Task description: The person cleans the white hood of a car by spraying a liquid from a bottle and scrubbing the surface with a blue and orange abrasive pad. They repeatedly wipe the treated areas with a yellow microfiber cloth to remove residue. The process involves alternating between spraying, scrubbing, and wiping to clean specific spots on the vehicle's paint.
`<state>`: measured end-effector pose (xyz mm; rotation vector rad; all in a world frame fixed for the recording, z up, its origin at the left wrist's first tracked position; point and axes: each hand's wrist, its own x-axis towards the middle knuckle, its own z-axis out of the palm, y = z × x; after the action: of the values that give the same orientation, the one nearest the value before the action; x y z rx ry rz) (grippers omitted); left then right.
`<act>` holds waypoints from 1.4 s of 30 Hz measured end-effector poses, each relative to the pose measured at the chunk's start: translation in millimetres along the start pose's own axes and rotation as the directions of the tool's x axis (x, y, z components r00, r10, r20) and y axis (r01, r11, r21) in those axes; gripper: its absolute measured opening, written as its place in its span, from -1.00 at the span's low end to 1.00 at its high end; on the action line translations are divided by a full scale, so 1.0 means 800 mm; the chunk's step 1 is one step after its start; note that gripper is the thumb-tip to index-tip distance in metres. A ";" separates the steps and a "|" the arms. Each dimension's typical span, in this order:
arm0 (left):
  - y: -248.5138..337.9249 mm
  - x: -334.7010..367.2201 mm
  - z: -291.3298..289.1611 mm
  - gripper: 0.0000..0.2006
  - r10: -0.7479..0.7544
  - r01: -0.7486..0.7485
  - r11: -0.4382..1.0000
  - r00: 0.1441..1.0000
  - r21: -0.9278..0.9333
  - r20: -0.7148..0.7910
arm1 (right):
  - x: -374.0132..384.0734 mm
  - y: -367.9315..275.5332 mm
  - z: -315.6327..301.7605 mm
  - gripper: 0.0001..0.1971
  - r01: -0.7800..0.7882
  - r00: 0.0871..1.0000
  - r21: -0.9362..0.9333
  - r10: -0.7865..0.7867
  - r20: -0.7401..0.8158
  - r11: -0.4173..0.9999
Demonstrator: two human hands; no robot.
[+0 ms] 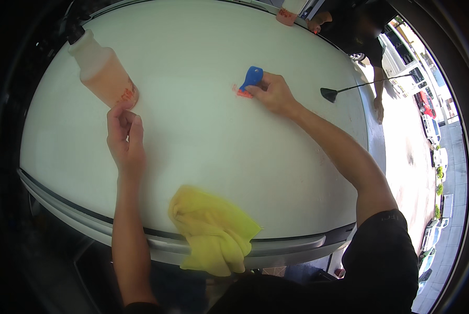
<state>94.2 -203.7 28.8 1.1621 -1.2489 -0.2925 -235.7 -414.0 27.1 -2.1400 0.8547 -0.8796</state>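
Note:
My right hand [277,95] grips a blue plastic scraper [253,77] with a hole in its rounded end, held against the white car roof [208,136]. A small orange-red patch [243,94] shows at the scraper's lower edge, with faint red specks beside it. On the left, my left hand [125,133] is loosely curled with a gap between thumb and fingers, and nothing shows in it. Its fingertips overlap the base of a translucent spray bottle [106,73] of pale orange liquid; whether they touch it I cannot tell.
A crumpled yellow cloth [213,227] drapes over the roof's near edge. The antenna [328,94] rises at the right. Across the roof, another person's hand [318,22] is near a second bottle [286,15]; their other hand [379,110] hangs lower. Parked cars [428,131] stand outside.

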 end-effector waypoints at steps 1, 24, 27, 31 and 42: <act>0.003 0.000 -0.007 -0.72 -0.007 0.006 1.000 0.999 0.011 0.042 | -0.017 -0.014 0.017 -0.84 0.127 0.990 0.079 -0.132 0.056 0.989; 0.009 0.008 0.034 -0.85 -0.217 0.183 0.972 0.941 0.150 0.260 | 0.086 0.071 -0.068 -0.87 -0.270 0.936 -0.165 0.218 -0.278 0.949; 0.014 0.008 0.012 -0.84 -0.234 0.191 0.963 0.943 0.192 0.235 | 0.065 0.046 0.002 -0.87 -0.162 0.984 0.032 0.164 -0.064 0.986; 0.024 0.010 0.000 -0.83 -0.232 0.185 0.961 0.943 0.203 0.239 | 0.003 -0.028 0.026 -0.85 -0.020 0.976 0.073 0.003 0.220 0.997; 0.026 0.012 0.013 -0.83 -0.241 0.189 0.961 0.931 0.202 0.274 | -0.002 -0.023 0.018 -0.87 -0.078 0.984 0.100 0.061 0.166 0.992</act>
<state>80.6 -206.9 49.4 1.4485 -1.4301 -0.5489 -219.5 -397.5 32.7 -2.0454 0.7778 -0.6883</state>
